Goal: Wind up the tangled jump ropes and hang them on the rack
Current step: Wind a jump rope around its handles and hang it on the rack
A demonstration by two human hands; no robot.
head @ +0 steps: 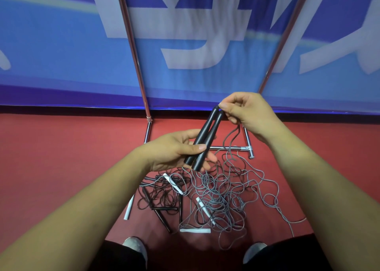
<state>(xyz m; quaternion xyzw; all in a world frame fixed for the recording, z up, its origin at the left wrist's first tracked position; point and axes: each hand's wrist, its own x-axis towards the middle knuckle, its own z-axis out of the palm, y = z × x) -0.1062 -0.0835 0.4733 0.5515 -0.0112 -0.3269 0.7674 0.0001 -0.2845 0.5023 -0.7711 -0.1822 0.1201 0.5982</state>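
Left hand point(174, 149) grips two black handles point(202, 142); right hand point(244, 110) pinches their tips above tangled ropes point(218, 196).

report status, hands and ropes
Left hand grips two black handles low; right hand pinches their tops. Grey cord trails from them into the floor tangle, unwound. Black rope and white handles mixed in alongside.
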